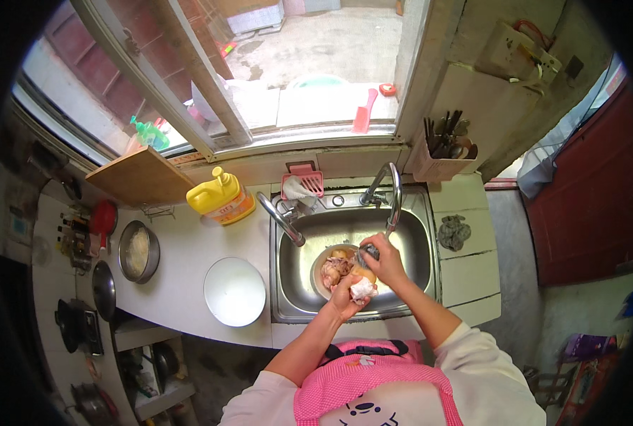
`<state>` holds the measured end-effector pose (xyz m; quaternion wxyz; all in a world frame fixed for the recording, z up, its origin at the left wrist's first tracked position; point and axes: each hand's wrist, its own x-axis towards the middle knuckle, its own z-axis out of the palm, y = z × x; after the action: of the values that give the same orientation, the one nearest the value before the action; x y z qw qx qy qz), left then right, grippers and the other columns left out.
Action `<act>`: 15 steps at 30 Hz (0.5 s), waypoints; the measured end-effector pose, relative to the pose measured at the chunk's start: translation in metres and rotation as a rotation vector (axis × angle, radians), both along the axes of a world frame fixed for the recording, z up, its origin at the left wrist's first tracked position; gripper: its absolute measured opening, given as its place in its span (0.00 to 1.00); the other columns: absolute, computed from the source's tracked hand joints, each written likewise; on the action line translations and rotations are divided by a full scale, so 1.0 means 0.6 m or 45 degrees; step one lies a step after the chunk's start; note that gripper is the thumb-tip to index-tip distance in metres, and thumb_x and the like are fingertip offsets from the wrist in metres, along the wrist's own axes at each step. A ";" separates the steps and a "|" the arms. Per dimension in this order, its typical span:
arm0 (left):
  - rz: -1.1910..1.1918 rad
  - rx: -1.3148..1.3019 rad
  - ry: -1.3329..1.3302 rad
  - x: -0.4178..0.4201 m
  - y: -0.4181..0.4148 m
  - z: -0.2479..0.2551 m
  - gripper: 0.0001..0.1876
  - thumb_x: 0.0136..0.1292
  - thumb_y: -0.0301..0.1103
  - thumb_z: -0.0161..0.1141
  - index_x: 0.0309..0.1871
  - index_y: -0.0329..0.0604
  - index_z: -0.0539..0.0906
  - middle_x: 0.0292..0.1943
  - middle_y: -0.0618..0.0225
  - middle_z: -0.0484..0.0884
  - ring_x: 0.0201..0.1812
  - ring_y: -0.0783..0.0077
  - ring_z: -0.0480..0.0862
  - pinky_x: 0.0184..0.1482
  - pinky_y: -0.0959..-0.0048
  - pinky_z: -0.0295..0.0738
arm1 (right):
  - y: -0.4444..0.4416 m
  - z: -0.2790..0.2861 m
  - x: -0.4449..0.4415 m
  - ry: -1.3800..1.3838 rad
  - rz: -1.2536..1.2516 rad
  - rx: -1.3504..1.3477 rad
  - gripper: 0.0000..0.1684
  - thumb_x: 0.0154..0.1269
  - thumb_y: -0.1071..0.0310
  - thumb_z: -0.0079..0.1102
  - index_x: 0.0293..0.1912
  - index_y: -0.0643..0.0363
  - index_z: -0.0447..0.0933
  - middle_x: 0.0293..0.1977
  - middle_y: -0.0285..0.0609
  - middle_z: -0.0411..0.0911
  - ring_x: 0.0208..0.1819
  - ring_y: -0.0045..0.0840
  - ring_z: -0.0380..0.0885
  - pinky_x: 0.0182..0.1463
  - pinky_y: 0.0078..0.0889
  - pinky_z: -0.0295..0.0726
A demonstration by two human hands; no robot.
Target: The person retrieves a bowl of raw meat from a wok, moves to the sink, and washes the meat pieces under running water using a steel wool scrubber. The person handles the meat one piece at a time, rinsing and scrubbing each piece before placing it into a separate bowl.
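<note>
Over the steel sink (pixel 295 287), my left hand (pixel 342 302) holds a pale pinkish-white piece (pixel 363 289) that looks like raw meat. My right hand (pixel 384 261) is just above it, its fingers closed on a crumpled grey thing (pixel 368 254); whether that is a scrubber or plastic is unclear. Beneath both hands is a round bowl (pixel 317 278) in the sink, partly hidden by them. It contains several raw meat pieces (pixel 333 269) and rounded yellowish pieces. The curved spout of the right tap (pixel 396 194) reaches down close to my right hand.
Left of the sink stand a white bowl (pixel 234 292), a yellow pump jug (pixel 222 197) and a metal bowl (pixel 139 251) with pale contents. A second tap (pixel 282 218) arches over the sink's left side. A grey cloth (pixel 454 232) and a utensil holder (pixel 444 160) are at right.
</note>
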<state>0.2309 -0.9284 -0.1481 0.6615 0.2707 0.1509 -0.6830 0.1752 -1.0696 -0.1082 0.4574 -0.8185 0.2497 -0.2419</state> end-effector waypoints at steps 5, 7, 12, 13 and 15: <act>0.022 -0.012 -0.157 0.033 0.000 0.007 0.19 0.56 0.39 0.54 0.51 0.43 0.71 0.38 0.63 0.78 0.37 0.67 0.79 0.29 0.77 0.75 | -0.001 0.028 -0.009 -0.115 -0.185 0.415 0.09 0.54 0.70 0.58 0.37 0.60 0.73 0.33 0.39 0.75 0.37 0.22 0.73 0.42 0.25 0.71; 0.002 -0.024 -0.110 0.039 0.000 0.001 0.19 0.56 0.39 0.55 0.50 0.43 0.72 0.38 0.63 0.79 0.37 0.68 0.79 0.28 0.77 0.75 | 0.021 0.040 -0.027 -0.102 -0.022 0.443 0.10 0.54 0.70 0.58 0.37 0.60 0.72 0.33 0.40 0.74 0.37 0.23 0.73 0.43 0.25 0.71; -0.123 -0.103 -0.133 0.017 -0.008 0.021 0.27 0.54 0.35 0.58 0.58 0.46 0.64 0.41 0.62 0.75 0.39 0.65 0.79 0.29 0.74 0.76 | -0.009 0.000 -0.006 -0.037 -0.069 -0.061 0.09 0.51 0.75 0.56 0.36 0.61 0.71 0.31 0.44 0.73 0.36 0.35 0.74 0.42 0.31 0.72; -0.170 -0.129 -0.254 0.019 -0.015 0.029 0.31 0.53 0.33 0.60 0.61 0.47 0.61 0.43 0.61 0.74 0.40 0.65 0.79 0.30 0.73 0.77 | -0.020 0.000 0.000 0.006 -0.099 -0.045 0.10 0.51 0.75 0.57 0.37 0.61 0.72 0.31 0.42 0.74 0.36 0.32 0.74 0.42 0.29 0.72; -0.128 0.096 -0.423 0.031 -0.022 0.052 0.36 0.51 0.26 0.61 0.63 0.47 0.57 0.44 0.61 0.73 0.40 0.67 0.79 0.32 0.72 0.78 | -0.020 0.011 -0.002 -0.130 -0.233 0.310 0.12 0.51 0.73 0.59 0.38 0.60 0.72 0.33 0.41 0.75 0.36 0.27 0.74 0.42 0.27 0.72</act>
<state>0.2496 -0.9414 -0.1171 0.6317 0.4117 0.0511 -0.6549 0.1741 -1.0814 -0.1014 0.5416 -0.7174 0.3271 -0.2918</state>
